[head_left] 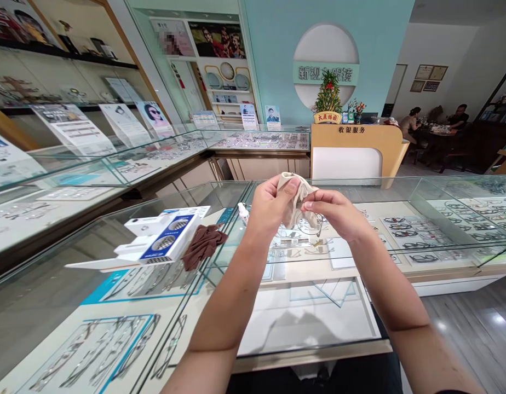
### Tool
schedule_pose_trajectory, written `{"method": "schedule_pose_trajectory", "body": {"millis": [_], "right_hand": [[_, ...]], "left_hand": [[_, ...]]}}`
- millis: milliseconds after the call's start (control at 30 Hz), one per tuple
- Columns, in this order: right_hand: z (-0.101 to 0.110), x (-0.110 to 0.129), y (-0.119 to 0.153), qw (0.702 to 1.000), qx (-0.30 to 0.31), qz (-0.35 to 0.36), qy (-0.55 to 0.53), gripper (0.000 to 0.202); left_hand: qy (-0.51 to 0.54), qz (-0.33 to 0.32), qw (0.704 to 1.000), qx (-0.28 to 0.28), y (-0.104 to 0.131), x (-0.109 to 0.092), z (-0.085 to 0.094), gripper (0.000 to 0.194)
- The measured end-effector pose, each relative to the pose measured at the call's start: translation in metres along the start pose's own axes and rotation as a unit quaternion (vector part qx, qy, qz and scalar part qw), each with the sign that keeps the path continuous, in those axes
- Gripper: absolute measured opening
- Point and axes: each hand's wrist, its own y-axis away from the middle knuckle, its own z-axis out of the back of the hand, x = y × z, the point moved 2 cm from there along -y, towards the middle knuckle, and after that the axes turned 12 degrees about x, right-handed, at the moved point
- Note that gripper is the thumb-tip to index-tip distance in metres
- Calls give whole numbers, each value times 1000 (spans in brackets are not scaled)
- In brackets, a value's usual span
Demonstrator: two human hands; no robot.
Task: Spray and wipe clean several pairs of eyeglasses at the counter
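Note:
My left hand is closed around a cream cleaning cloth, its thumb pressing the folds from above. Thin-rimmed eyeglasses hang partly behind the cloth, one round rim showing below my fingers. With thumb and forefinger pinched, my right hand grips the eyeglasses near the cloth's right edge; the exact part between the fingertips is hidden. Both hands are raised over the glass display counter. A small white spray bottle stands on the glass left of my left hand.
On the counter to the left lie a crumpled brown cloth and an opened white-and-blue box. Below the glass, an eyeglass tray sits to the right and an open white drawer in front. A cashier desk stands beyond; people sit at the far right.

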Motion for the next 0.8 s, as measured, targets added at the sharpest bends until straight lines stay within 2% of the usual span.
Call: {"method": "schedule_pose_trajectory", "body": {"millis": [167, 333, 400, 567, 700, 800], "right_hand": [[-1, 3, 2, 998, 5, 2, -58, 16], [-2, 7, 5, 994, 42, 2, -106, 23], [-3, 7, 6, 992, 67, 5, -109, 29], [-9, 4, 5, 988, 126, 8, -85, 40], [-12, 2, 4, 990, 121, 8, -69, 44], [-12, 2, 3, 991, 114, -1, -68, 43]], "left_hand": [[-4, 6, 999, 50, 3, -7, -1, 47], [-28, -34, 994, 96, 3, -11, -2, 50], [-57, -59, 993, 84, 4, -11, -2, 49], [-103, -124, 987, -9, 8, -15, -7, 58], [-92, -116, 988, -47, 12, -17, -13, 61], [-82, -104, 989, -71, 11, -15, -11, 61]]}}
